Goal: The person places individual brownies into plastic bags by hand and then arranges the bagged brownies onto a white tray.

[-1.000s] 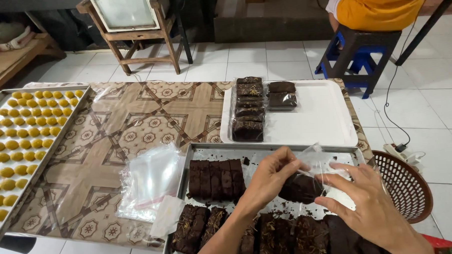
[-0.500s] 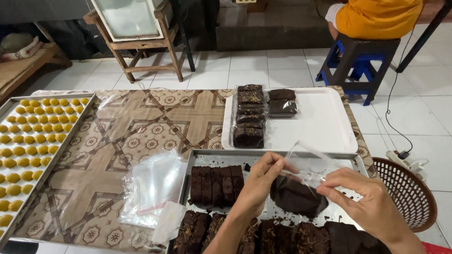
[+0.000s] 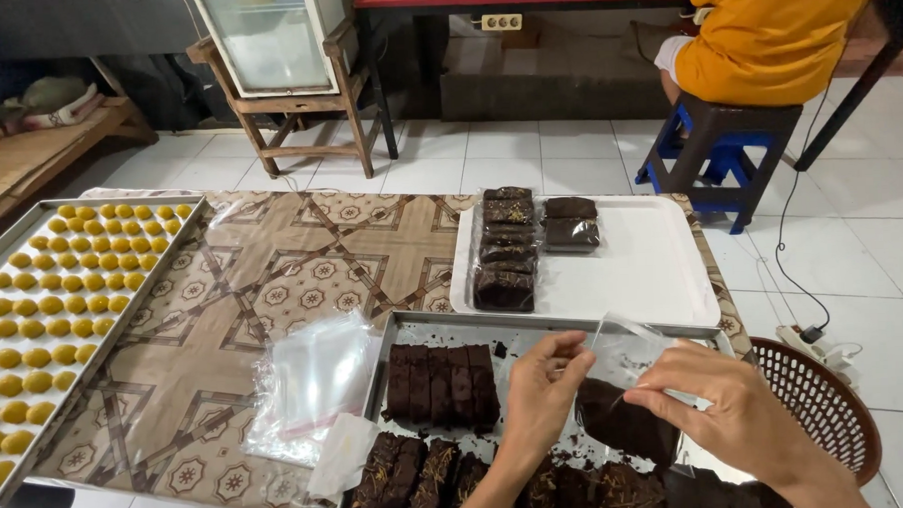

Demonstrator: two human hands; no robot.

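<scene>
while the left hand (image 3: 539, 393) and right hand (image 3: 729, 407) each pinch the mouth of a clear bag (image 3: 623, 350) with a brownie slice (image 3: 625, 421) inside, over the metal tray (image 3: 534, 333) at the table's near right corner, a loose pinch could probably drop it and crumble it. a patterned cloth (image 3: 272, 280) covers the low table; white floor tiles (image 3: 871, 239) lie beyond.

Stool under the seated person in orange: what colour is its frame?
Blue frame on the stool with a dark seat, seen best in the head view.
</scene>
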